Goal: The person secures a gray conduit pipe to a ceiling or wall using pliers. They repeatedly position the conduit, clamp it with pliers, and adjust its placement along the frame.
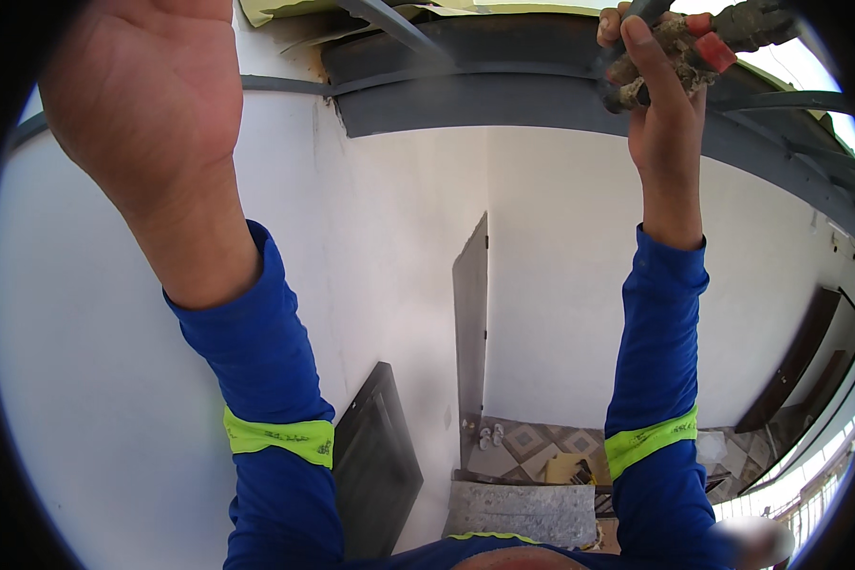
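Observation:
My right hand [670, 104] is raised at the upper right, its fingers wrapped round a grimy dark tool with red parts [712, 47]. The tool has a ribbed dark end pointing right and crusted dirt along its body; its exact kind does not show. Close behind it runs a curved dark grey steel beam [484, 100]. My left hand [152, 95] is lifted at the upper left with the palm side showing. Its fingers are cut off by the top edge, so what they do or touch is hidden.
Below are white walls [560, 285], a dark panel [380, 465] leaning at the left wall, and a grey doorway [470, 323]. Slippers [491, 436] lie on the patterned tile floor [524, 439]. A grey stained board [522, 508] is beneath me. Thin grey bars [285, 84] cross overhead.

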`<state>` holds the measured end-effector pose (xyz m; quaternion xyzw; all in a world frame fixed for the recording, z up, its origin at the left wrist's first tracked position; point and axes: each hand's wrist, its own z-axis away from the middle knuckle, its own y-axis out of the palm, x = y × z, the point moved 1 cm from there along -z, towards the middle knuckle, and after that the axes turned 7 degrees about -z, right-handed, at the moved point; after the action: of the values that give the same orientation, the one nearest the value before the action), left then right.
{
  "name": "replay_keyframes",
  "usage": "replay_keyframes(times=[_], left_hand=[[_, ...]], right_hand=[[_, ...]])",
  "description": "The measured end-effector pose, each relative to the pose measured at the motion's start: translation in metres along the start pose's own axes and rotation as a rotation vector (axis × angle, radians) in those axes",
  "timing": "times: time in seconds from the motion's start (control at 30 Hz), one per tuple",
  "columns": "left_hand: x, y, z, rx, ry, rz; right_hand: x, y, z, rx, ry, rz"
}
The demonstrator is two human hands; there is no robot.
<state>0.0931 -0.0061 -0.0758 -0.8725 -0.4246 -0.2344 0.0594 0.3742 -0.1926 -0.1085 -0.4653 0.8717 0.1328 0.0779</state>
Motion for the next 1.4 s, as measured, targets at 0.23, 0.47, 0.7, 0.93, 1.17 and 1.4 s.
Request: replay_keyframes(times=[0.23, 0.47, 0.7, 0.93, 1.17, 1.4], left_hand=[[-0.004, 0.004, -0.006, 0.019, 0.011, -0.038], [-0.01, 0.003, -0.011, 0.043, 0.014, -0.084], [-0.01, 0.002, -0.014, 0.061, 0.026, -0.119], [0.01, 0.008, -0.006, 0.092, 0.069, -0.259], [0.073, 0.03, 0.042, 0.377, -0.043, -1.169], [0.104, 0.035, 0.045, 0.284, 0.061, -1.409]], right_hand=[[-0.001, -0.004, -0.004, 0.059, 0.047, -0.012], [-0.002, -0.006, -0.004, 0.103, 0.034, -0.042], [-0.002, 0.003, 0.002, 0.032, 0.017, -0.01], [0.001, 0.005, 0.002, 0.037, -0.005, 0.0], [0.002, 0.006, 0.002, 0.121, -0.061, 0.001], [0.003, 0.012, 0.006, 0.003, -0.156, 0.169]])
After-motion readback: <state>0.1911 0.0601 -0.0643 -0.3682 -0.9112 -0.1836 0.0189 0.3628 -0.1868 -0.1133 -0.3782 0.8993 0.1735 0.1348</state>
